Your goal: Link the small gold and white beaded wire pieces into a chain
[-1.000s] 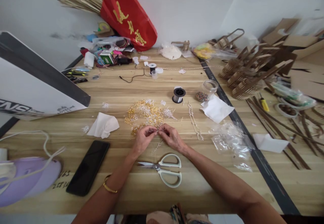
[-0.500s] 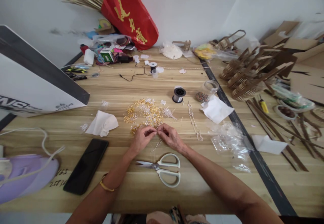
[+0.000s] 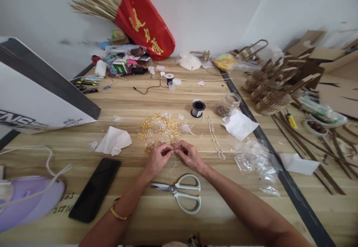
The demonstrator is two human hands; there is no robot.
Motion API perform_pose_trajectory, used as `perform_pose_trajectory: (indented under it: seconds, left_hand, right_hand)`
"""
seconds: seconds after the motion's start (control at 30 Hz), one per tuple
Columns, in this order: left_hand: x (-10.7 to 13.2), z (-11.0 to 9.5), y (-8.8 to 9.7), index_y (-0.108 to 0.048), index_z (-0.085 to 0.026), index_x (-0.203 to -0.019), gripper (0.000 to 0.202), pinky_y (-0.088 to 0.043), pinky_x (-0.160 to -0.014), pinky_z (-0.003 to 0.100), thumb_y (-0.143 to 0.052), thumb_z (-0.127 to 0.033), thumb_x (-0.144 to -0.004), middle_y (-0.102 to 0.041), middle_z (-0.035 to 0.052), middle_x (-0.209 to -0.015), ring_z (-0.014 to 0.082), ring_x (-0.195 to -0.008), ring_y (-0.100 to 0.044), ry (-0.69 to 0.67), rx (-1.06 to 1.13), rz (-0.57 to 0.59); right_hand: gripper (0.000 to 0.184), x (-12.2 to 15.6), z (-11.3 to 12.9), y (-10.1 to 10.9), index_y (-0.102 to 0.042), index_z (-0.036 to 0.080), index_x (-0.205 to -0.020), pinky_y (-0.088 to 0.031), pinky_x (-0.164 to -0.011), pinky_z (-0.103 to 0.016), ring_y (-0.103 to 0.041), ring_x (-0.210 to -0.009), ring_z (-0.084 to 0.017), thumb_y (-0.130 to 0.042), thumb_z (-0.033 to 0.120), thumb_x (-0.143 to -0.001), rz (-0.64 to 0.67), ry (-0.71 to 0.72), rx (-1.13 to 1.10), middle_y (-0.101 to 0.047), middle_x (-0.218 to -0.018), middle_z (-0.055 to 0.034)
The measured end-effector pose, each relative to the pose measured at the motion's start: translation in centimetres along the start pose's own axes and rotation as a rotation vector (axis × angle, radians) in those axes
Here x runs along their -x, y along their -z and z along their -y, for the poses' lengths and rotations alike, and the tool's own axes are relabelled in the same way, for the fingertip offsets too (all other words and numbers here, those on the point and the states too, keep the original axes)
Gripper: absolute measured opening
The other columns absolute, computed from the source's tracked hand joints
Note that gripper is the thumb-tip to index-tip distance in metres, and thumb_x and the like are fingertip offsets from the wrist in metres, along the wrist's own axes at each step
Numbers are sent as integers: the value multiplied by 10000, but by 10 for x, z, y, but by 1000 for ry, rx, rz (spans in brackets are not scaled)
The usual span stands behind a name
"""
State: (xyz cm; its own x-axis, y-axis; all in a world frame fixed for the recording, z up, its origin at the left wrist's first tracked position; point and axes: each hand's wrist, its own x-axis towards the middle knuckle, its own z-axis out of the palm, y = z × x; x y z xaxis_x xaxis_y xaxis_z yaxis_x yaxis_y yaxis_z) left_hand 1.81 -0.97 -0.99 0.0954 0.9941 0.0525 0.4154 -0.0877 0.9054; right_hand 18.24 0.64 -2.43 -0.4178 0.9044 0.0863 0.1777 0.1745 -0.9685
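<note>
My left hand and my right hand meet fingertip to fingertip over the wooden table, both pinched on a small beaded strand that hangs down between them. Just beyond the fingers lies a pile of gold and clear beads. White-handled scissors lie shut on the table right below my hands. A finished bead chain lies to the right of the pile, and a spool of clear thread stands behind it.
A black phone and a crumpled tissue lie at left, a large white and black box beyond them. A glass jar of beads, white paper and clear plastic bags sit right. Wooden baskets crowd the far right.
My hands stay pinched together on the strand in the same spot. The view has tilted slightly, shifting everything down a little in the frame.
</note>
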Motion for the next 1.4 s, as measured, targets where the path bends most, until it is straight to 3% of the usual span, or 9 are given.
perform_pose_trajectory:
  seconds: [0.2, 0.37, 0.6, 0.93, 1.13, 1.4]
  left_hand:
    - [1, -5, 0, -669, -167, -706, 70, -469, -616, 246, -604, -190, -718, -664, 35, -684, 156, -628, -596, -31, -24, 3]
    - [0, 0, 0, -669, -162, -714, 79, -457, -589, 232, -619, -222, -718, -663, 24, -668, 146, -614, -589, 40, 74, 10]
    - [-3, 4, 3, -619, -140, -742, 144, -483, -620, 235, -657, -275, -713, -667, 14, -656, 121, -598, -592, 221, 464, 18]
    - [-6, 1, 2, -584, -134, -764, 202, -484, -657, 248, -723, -235, -658, -681, 24, -681, 126, -658, -618, 310, 944, -13]
    - [-5, -4, 0, -601, -128, -744, 163, -479, -680, 255, -720, -203, -660, -689, 36, -710, 133, -688, -627, 290, 989, 15]
    - [-4, -5, -4, -606, -127, -739, 130, -475, -714, 266, -698, -210, -697, -687, 34, -727, 139, -715, -630, 252, 937, 47]
  right_hand:
    - [153, 0, -3, 0, -555, 158, -848, -332, -507, -212, -419, -550, -99, -513, 305, -842, -1, 28, 32, -483, -637, 18]
    - [165, -1, -4, -1, -557, 158, -848, -324, -492, -205, -416, -537, -95, -521, 318, -838, -12, 3, -2, -488, -628, 21]
    - [210, -1, -7, 0, -582, 150, -855, -309, -480, -201, -404, -528, -91, -545, 355, -830, -31, -26, -38, -505, -624, 17]
    - [259, -3, -13, 1, -613, 145, -920, -340, -513, -202, -447, -551, -91, -562, 381, -828, -26, -22, -107, -568, -682, -1]
    - [289, -2, -11, 2, -624, 143, -978, -395, -582, -222, -535, -654, -120, -554, 385, -837, 30, -7, -128, -636, -812, -41]
    - [262, -3, -8, 4, -611, 135, -898, -337, -514, -201, -471, -568, -92, -548, 383, -842, 32, 5, -117, -612, -722, -18]
